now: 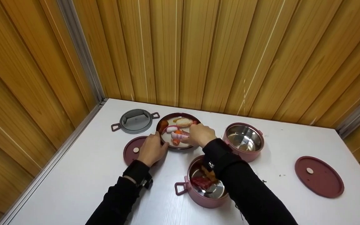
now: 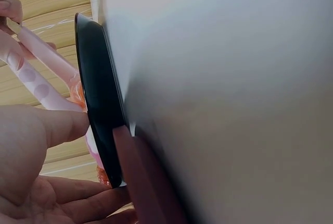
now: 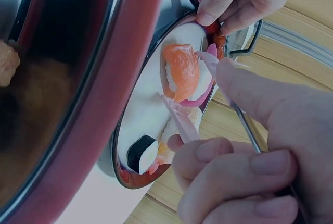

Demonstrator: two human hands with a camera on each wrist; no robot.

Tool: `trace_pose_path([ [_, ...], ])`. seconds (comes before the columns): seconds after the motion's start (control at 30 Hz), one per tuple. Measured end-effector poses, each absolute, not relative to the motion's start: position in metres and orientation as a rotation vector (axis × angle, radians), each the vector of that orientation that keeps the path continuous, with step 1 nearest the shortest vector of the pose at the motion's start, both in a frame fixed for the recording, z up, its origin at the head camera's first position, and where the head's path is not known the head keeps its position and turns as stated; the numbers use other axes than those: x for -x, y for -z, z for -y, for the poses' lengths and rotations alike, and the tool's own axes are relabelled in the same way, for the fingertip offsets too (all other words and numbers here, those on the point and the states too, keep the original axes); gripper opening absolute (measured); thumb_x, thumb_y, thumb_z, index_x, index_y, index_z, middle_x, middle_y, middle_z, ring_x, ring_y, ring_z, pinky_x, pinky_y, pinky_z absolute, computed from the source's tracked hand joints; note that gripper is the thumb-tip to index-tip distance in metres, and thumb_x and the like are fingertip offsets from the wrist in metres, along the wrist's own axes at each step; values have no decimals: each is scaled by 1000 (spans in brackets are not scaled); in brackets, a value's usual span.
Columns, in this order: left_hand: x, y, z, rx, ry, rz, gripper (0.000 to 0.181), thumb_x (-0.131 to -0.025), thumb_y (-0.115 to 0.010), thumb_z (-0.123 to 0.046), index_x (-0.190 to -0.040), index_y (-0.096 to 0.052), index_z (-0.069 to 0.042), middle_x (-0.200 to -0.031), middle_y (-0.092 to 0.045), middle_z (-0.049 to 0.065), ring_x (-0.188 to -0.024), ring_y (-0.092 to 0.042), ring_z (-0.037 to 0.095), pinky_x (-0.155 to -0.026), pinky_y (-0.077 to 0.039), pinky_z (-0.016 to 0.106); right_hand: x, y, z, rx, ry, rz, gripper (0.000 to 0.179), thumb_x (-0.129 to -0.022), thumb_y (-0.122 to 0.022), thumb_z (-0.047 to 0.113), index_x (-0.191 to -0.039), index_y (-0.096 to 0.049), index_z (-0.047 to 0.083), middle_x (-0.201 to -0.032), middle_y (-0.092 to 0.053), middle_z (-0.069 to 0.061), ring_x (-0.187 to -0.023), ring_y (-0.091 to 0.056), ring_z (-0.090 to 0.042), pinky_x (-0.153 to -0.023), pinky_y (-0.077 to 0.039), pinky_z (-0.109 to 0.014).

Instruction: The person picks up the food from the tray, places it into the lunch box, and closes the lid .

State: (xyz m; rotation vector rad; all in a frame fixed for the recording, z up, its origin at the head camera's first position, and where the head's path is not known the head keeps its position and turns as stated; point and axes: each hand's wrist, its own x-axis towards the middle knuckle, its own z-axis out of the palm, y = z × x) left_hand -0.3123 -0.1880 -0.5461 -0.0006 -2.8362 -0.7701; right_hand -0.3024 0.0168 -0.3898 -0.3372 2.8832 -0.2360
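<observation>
My left hand (image 1: 150, 150) pinches the near-left rim of a round plate (image 3: 138, 125), which has a dark red rim and a pale inside. My right hand (image 1: 202, 134) grips pink-tipped tongs (image 3: 184, 120) with a metal handle over this plate. The tong tips stand around a piece of salmon sushi (image 3: 183, 70), one on either side of it. Also on the plate lie a black-wrapped sushi roll (image 3: 136, 153), a piece of brown food (image 1: 163, 124) and other small sushi pieces. In the left wrist view, the tongs (image 2: 39, 86) slant down to something orange behind the plate's rim.
A pink pot (image 1: 208, 204) with red and brown food inside stands under my right forearm. Another pink pot (image 1: 245, 154) is right of the plate. A grey lid (image 1: 136, 123) and a maroon lid (image 1: 131, 153) lie left; another maroon lid (image 1: 320, 178) lies far right.
</observation>
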Motion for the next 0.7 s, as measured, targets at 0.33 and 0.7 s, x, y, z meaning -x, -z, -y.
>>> trace_pose_path([
  [0.33, 314, 547, 188, -28, 760, 2866, 71, -103, -75, -41, -152, -59, 7, -129, -74, 26, -123, -73, 41, -101, -63, 56, 306, 392, -25, 393, 223, -2930, 47, -100, -81, 48, -112, -81, 3, -125, -79, -25, -113, -77, -45, -96, -65, -60],
  [0.7, 314, 547, 187, -17, 762, 2844, 73, -102, -76, -40, -153, -57, 10, -129, -74, 28, -124, -73, 43, -102, -62, 57, 307, 384, -43, 473, 167, -2982, 38, -99, -84, 41, -100, -79, 4, -110, -80, -21, -101, -76, -42, -87, -64, -58],
])
